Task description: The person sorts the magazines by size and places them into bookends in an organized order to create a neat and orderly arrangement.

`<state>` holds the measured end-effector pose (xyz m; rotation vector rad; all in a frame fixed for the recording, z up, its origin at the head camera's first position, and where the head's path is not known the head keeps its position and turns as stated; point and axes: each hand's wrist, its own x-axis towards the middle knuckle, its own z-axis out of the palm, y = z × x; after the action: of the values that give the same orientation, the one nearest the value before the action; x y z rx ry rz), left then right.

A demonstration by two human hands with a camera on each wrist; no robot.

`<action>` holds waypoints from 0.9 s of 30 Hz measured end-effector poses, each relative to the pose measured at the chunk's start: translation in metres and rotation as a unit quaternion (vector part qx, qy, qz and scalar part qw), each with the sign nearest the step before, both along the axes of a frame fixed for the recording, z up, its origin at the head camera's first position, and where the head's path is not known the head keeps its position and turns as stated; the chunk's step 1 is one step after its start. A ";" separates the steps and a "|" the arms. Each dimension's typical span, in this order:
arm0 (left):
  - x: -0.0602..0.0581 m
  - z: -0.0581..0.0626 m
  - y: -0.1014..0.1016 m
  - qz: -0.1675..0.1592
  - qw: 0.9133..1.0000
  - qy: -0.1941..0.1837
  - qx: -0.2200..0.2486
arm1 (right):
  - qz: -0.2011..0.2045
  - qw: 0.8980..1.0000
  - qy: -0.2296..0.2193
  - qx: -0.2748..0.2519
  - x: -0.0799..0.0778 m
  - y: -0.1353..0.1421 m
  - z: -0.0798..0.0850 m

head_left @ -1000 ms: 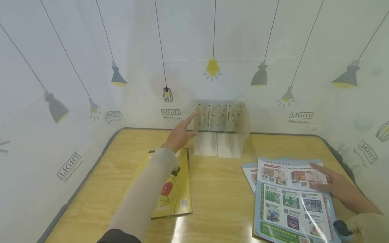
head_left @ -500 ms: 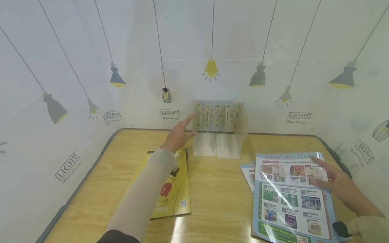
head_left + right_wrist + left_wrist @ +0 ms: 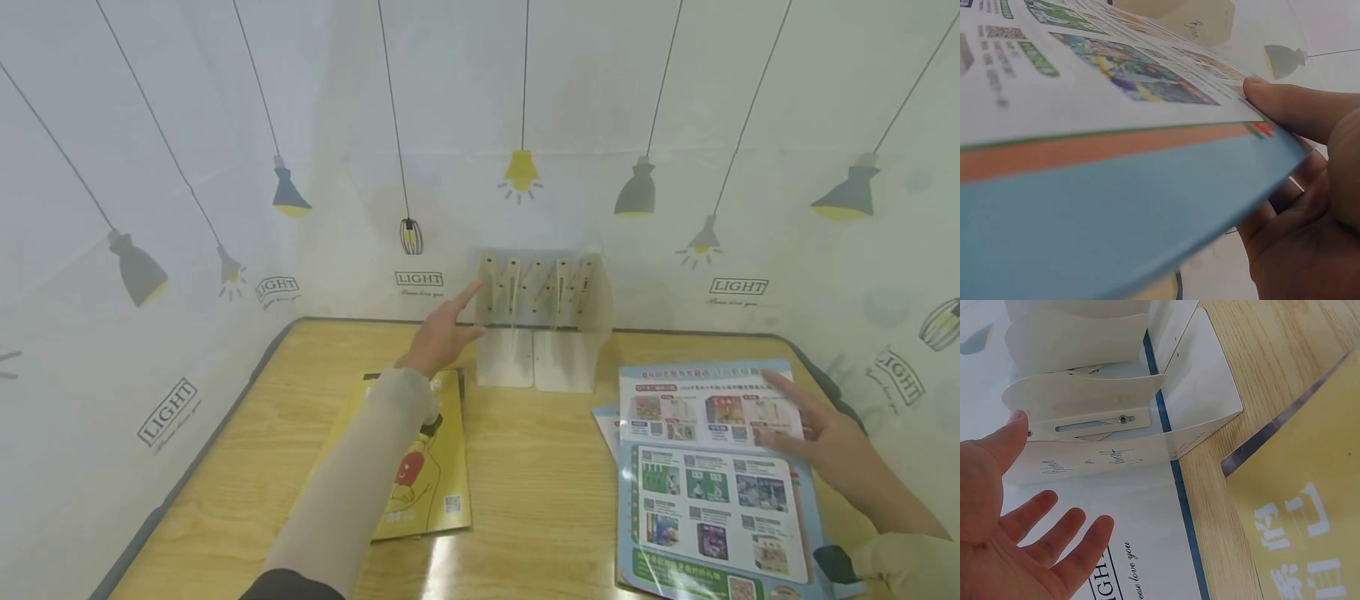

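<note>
Blue borders the printed booklet [image 3: 708, 479] that we see at three o'clock on the wooden table [image 3: 540, 467], its two o'clock edge clamped in the right hand [image 3: 832, 450]. From the head view we get only the part of that hand lying above the page; the right wrist view adds the fingers tucked beneath, with the thumb [image 3: 1297, 109] pressed on the printed face. A second sheet [image 3: 606, 432] peeks out at the booklet's ten o'clock, which we notice in the head view alone.

At twelve o'clock stands the pale rack [image 3: 545, 321], and at its nine o'clock we find the left hand [image 3: 441, 337], thumb and fingers well apart. Its thumb overlaps the rack in the left wrist view, yet we cannot tell whether they touch. That view also gives us handwriting-like script on the rack's side and a slotted bracket [image 3: 1094, 426].

The yellow magazine [image 3: 442, 454] lies at nine o'clock. Overhead, we see its red figure [image 3: 410, 468]; the left wrist view brings us large white characters instead.
</note>
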<state>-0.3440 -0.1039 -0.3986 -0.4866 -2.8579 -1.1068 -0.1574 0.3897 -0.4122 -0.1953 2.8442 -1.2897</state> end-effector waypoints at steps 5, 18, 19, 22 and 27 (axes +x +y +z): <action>0.000 0.000 0.000 -0.002 1.000 0.000 0.001 | 0.000 1.000 0.015 0.001 -0.001 -0.008 0.008; 0.001 0.002 -0.001 -0.018 1.000 -0.004 -0.017 | 0.029 0.999 0.027 -0.019 -0.008 -0.020 0.015; 0.001 0.002 -0.001 -0.018 1.000 -0.004 -0.016 | 0.035 0.999 0.029 -0.029 -0.009 -0.022 0.016; 0.000 0.002 -0.001 -0.016 1.000 -0.004 -0.013 | 0.058 0.996 0.040 -0.056 -0.012 -0.026 0.017; 0.001 0.002 -0.002 -0.016 1.000 -0.004 -0.010 | 0.075 0.993 0.051 -0.068 -0.015 -0.035 0.020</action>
<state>-0.3430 -0.1057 -0.3970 -0.5307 -2.8813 -1.0879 -0.1720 0.3543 -0.3925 -0.4817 2.7584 -1.4827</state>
